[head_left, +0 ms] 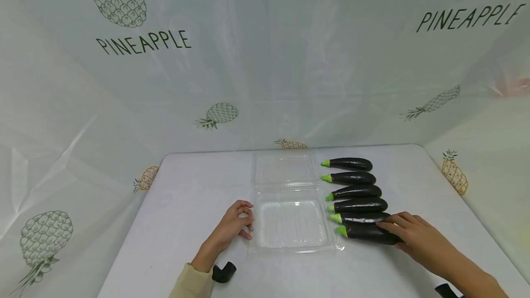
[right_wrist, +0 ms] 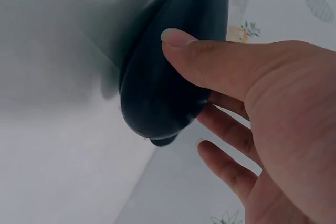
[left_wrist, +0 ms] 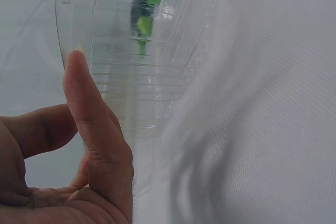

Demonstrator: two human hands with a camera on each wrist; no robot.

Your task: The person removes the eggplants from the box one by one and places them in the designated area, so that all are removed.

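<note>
A clear plastic clamshell box (head_left: 290,224) lies unfolded on the table, its lid (head_left: 284,169) flat behind the base. My left hand (head_left: 236,222) is at the left edge of the base, fingers loosely bent. In the left wrist view, one fairly straight finger (left_wrist: 89,103) meets the rim of the box (left_wrist: 142,72). On the right, my right hand (head_left: 418,238) holds the blunt end of the nearest eggplant (head_left: 370,233), which is dark with a green stem. The right wrist view shows the thumb (right_wrist: 194,56) on top of that eggplant (right_wrist: 163,93), fingers beneath.
Several more eggplants (head_left: 358,205) lie in a column right of the box, stems pointing left. The white table (head_left: 178,197) is backed by a pineapple-printed sheet (head_left: 265,68). A black piece (head_left: 224,272) sits by my left wrist, another (head_left: 446,290) by my right.
</note>
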